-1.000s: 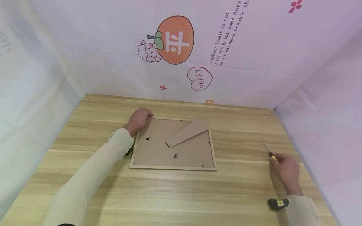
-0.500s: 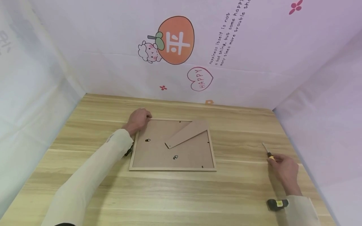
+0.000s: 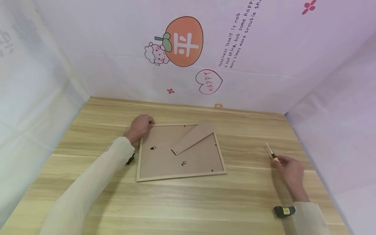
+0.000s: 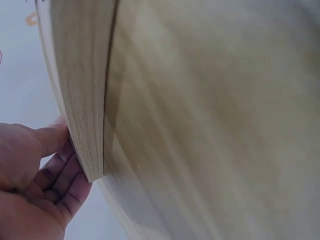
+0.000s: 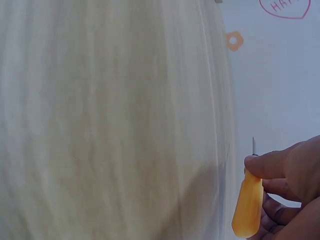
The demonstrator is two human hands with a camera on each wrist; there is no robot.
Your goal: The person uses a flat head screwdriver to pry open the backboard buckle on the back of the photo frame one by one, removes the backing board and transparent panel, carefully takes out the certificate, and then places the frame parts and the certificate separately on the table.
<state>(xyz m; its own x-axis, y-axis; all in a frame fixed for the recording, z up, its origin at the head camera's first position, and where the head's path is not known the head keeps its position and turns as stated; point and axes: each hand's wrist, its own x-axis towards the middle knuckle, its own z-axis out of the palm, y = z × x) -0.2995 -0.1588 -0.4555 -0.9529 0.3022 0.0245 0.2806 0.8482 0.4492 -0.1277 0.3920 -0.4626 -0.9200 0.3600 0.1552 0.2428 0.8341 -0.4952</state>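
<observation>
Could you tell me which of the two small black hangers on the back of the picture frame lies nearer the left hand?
The hanger by the frame's left edge is nearer the left hand; the other hanger sits lower, below the fold-out stand.

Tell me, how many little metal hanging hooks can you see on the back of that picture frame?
2. One hook sits near the left side of the frame's backing board, close to the left hand. The other hook is lower, near the middle. The easel stand could hide more.

One picture frame (image 3: 180, 151), one screwdriver (image 3: 271, 152), two hands
</observation>
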